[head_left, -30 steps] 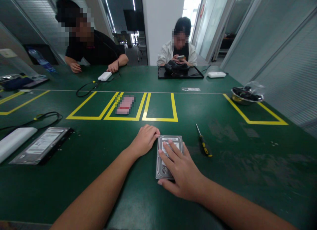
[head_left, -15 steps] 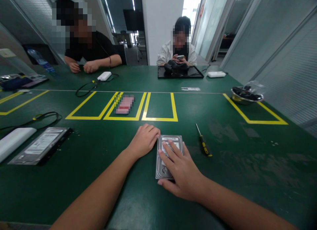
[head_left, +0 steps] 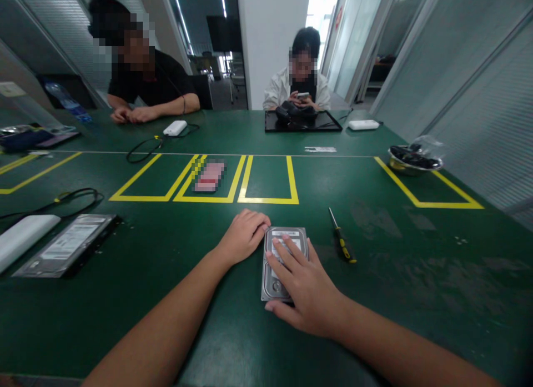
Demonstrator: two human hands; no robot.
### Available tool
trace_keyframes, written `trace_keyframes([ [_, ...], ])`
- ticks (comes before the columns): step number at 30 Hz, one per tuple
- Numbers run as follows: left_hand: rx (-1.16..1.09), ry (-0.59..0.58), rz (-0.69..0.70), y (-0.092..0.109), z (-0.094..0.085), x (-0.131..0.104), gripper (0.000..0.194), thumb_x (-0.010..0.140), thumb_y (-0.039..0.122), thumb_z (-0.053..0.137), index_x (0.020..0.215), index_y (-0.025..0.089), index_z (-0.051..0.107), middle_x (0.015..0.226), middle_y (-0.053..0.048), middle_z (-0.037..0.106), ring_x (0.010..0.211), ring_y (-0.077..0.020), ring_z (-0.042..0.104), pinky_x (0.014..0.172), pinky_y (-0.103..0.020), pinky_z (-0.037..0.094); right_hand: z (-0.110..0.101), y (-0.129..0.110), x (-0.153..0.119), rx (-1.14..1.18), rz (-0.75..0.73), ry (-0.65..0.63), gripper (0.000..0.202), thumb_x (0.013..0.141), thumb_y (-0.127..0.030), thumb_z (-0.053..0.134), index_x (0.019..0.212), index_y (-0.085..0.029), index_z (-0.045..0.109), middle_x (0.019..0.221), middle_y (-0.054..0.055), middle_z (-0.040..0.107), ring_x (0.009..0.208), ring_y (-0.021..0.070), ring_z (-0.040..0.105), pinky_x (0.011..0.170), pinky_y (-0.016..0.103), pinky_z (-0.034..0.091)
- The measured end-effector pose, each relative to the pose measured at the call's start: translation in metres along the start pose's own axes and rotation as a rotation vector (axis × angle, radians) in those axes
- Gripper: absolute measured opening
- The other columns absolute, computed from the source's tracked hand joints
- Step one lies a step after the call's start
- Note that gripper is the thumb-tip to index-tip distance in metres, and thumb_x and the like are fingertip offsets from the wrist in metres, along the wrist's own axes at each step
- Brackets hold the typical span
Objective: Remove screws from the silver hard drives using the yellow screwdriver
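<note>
A silver hard drive [head_left: 272, 290] lies label up on the green table. Flat across it rests my right hand [head_left: 306, 287], fingers spread and thumb beside its lower edge. My left hand [head_left: 244, 237] lies palm down at the drive's upper left corner, its fingers curled together and their tips close to that corner. What those fingers may hold is hidden. To the right of the drive, a screwdriver [head_left: 343, 245] with a black and yellow handle lies on the table, tip pointing away from me.
Another hard drive [head_left: 69, 242] and a white power bank [head_left: 29, 240] lie at left. Yellow tape [head_left: 268, 200] marks boxes farther back; one holds a pixelated pink item [head_left: 209, 177]. A bowl of dark items [head_left: 416, 160] stands at right. Two people sit across the table.
Both my hands and the hard drive look unmoved. Across the table, the person at left has turned the head and drawn both hands slightly left.
</note>
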State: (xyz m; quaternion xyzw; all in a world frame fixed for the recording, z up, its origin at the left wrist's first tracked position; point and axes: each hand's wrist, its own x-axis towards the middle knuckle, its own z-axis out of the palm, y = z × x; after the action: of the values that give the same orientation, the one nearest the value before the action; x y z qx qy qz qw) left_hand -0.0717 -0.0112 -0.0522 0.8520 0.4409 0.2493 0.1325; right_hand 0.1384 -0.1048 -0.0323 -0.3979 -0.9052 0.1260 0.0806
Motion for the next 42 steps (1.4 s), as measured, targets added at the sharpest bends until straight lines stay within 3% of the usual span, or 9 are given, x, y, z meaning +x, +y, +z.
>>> trace_keyframes([
  [27,0.012,-0.001,-0.009,-0.002,0.001,-0.001,0.019,0.100,0.027,0.041,0.092,0.021,0.058,0.093,-0.003,0.065,0.090,-0.0206,0.053,0.085,-0.035,0.040,0.000,0.001,-0.002,-0.011,-0.002,-0.008,0.082,0.089,-0.069,0.042,0.153,-0.018,0.033,0.163,0.015,0.019,0.151,0.0372,0.007,0.115,0.070,0.006],
  [32,-0.004,-0.003,0.010,0.000,-0.001,-0.001,0.020,0.100,0.027,0.041,0.092,0.021,0.058,0.092,-0.003,0.065,0.089,-0.0207,0.052,0.084,-0.035,0.040,0.000,0.000,-0.003,-0.002,-0.006,0.007,0.082,0.089,-0.070,0.041,0.153,-0.020,0.033,0.163,0.014,0.022,0.151,0.0379,0.010,0.114,0.072,0.002],
  [35,-0.023,-0.003,0.011,0.001,-0.002,-0.001,0.020,0.100,0.027,0.041,0.092,0.021,0.058,0.092,-0.003,0.065,0.089,-0.0207,0.052,0.084,-0.036,0.040,-0.002,0.002,-0.003,-0.014,-0.029,0.046,0.080,0.088,-0.071,0.042,0.150,-0.021,0.038,0.160,0.014,0.030,0.149,0.0377,0.019,0.115,0.070,0.000],
  [37,-0.037,0.002,0.011,0.001,-0.002,-0.001,0.020,0.100,0.027,0.041,0.092,0.021,0.058,0.092,-0.002,0.065,0.089,-0.0204,0.052,0.084,-0.036,0.040,-0.006,0.004,-0.003,-0.034,-0.030,0.114,0.071,0.090,-0.066,0.044,0.144,-0.019,0.046,0.153,0.013,0.044,0.143,0.0353,0.031,0.116,0.066,0.004],
  [39,-0.049,0.004,0.013,0.002,-0.003,-0.002,0.018,0.100,0.027,0.043,0.091,0.021,0.058,0.092,-0.002,0.065,0.090,-0.0201,0.053,0.084,-0.035,0.040,-0.011,0.007,-0.001,-0.080,0.024,0.205,0.050,0.095,-0.053,0.044,0.129,-0.018,0.059,0.137,0.011,0.059,0.129,0.0309,0.048,0.115,0.059,0.019],
  [42,-0.063,0.003,0.006,0.002,-0.004,-0.002,0.017,0.099,0.026,0.045,0.091,0.021,0.058,0.092,-0.001,0.065,0.090,-0.0196,0.053,0.084,-0.035,0.039,-0.021,0.014,0.002,-0.267,0.226,0.276,0.028,0.097,-0.031,0.042,0.105,-0.019,0.066,0.111,0.009,0.068,0.103,0.0273,0.058,0.093,0.048,0.040],
])
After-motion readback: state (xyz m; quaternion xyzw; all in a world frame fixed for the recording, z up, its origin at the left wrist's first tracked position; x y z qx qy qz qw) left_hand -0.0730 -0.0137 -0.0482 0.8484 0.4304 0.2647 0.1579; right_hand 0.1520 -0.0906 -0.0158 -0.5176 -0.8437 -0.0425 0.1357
